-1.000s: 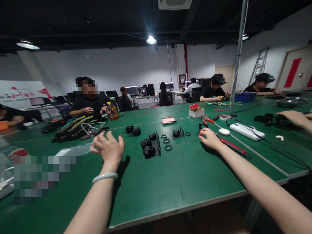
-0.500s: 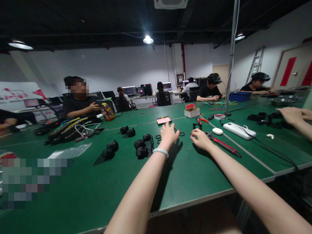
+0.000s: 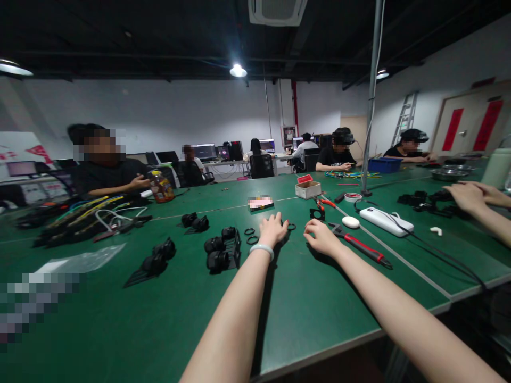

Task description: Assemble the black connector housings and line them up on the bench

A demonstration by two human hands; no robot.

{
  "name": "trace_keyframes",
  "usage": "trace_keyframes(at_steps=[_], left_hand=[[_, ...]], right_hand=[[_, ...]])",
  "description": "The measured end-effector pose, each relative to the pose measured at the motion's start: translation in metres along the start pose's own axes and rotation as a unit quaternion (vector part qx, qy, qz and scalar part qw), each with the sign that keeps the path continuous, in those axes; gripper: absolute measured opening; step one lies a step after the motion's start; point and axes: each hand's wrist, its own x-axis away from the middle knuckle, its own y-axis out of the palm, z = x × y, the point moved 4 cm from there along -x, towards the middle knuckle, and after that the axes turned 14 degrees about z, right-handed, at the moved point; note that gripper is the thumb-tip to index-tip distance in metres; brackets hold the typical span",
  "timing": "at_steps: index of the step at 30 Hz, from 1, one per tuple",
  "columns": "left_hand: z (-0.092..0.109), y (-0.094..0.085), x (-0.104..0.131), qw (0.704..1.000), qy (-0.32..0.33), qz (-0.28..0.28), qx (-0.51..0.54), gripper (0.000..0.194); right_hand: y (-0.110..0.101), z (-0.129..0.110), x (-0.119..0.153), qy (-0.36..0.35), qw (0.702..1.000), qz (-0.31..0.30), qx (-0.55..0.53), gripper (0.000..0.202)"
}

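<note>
My left hand (image 3: pixel 273 230) rests low over the green table with its fingers spread, a pale bangle (image 3: pixel 262 250) on the wrist. Black rings lie by it: one ring (image 3: pixel 249 231) and another ring (image 3: pixel 253 240) to its left, a third ring (image 3: pixel 291 226) at its fingertips on the right. My right hand (image 3: pixel 321 237) lies loosely bent on the table, and I see nothing held in it. Just beyond it is a flat black bracket (image 3: pixel 317 214). Beside it lie red-handled adjustable pliers (image 3: pixel 361 247) and a white oval object (image 3: pixel 351 222).
Black lens-like assemblies (image 3: pixel 220 250) stand to the left. Ahead are a phone-sized black-edged object (image 3: pixel 261 205) and a small box (image 3: pixel 308 190). A white power bank (image 3: pixel 386 221) with a cable, a metal pole (image 3: pixel 370 106) and a co-worker's hands (image 3: pixel 469 197) are on the right.
The view has turned slightly and tilted up. My left hand has drawn back a little, and the rings to its left show more clearly. My right hand's fingers are lower and more gathered.
</note>
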Motion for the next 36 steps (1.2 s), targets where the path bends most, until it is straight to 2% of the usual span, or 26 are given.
trace_keyframes(at_steps=[9,17,22,26,34,36], left_hand=[[0.006,0.008,0.001,1.0,0.015,-0.001,0.009,0.034],[0.008,-0.003,0.02,0.999,0.048,-0.009,0.006,0.032],[0.013,-0.017,0.039,0.996,0.084,-0.022,0.02,0.028],[0.018,-0.031,0.061,0.993,0.116,-0.017,0.029,0.027],[0.027,-0.076,0.109,0.972,0.232,0.001,0.034,0.024],[0.026,-0.085,0.116,0.97,0.241,-0.001,0.042,0.023]], right_hand=[[0.006,0.007,-0.001,0.006,0.999,-0.012,0.032,0.016],[0.009,0.011,0.001,0.014,0.999,-0.021,0.037,0.015],[0.011,0.011,0.001,0.002,0.999,-0.016,0.05,0.016],[0.016,0.008,0.001,-0.009,0.998,-0.036,0.058,0.027],[0.022,0.004,0.001,0.012,0.991,-0.103,0.087,0.034],[0.023,0.004,0.001,0.016,0.989,-0.111,0.092,0.034]])
